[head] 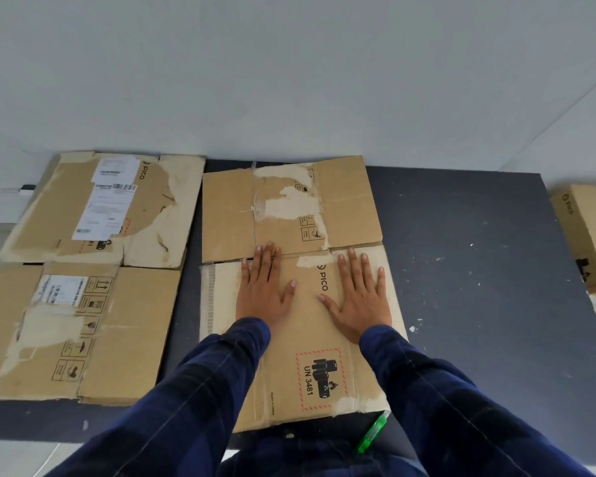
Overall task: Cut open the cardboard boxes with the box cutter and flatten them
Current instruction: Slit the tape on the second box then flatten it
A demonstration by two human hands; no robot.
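Pressing down with both hands, you hold item 1 flat on the dark floor mat [479, 270].

1. Flattened PICO box [307, 366]: lies in the middle of the mat. Its near panel carries a red-bordered UN 3481 battery label. The far panel shows torn paper patches and handling symbols, and a crease or gap divides the two panels.
2. Left hand [262, 290]: palm down, fingers straight and spread, gripping nothing. The fingertips reach the line between the two panels.
3. Right hand [358, 297]: palm down, fingers straight and spread, gripping nothing. It rests on the near panel just right of the PICO lettering.
4. Box cutter [372, 433]: green, lying on the mat's near edge. It touches or just clears the near right corner of item 1, beside your right sleeve [461, 407]; neither hand touches it.
5. Flattened box with white shipping label [49, 201]: sits at the mat's far left corner, mostly off the mat.
6. Flattened box with handling symbols [135, 332]: overlaps the mat's left edge, just nearer you than item 5.
7. Unflattened PICO box [585, 232]: stands on the pale floor off the mat's right edge, partly cut off by the frame.
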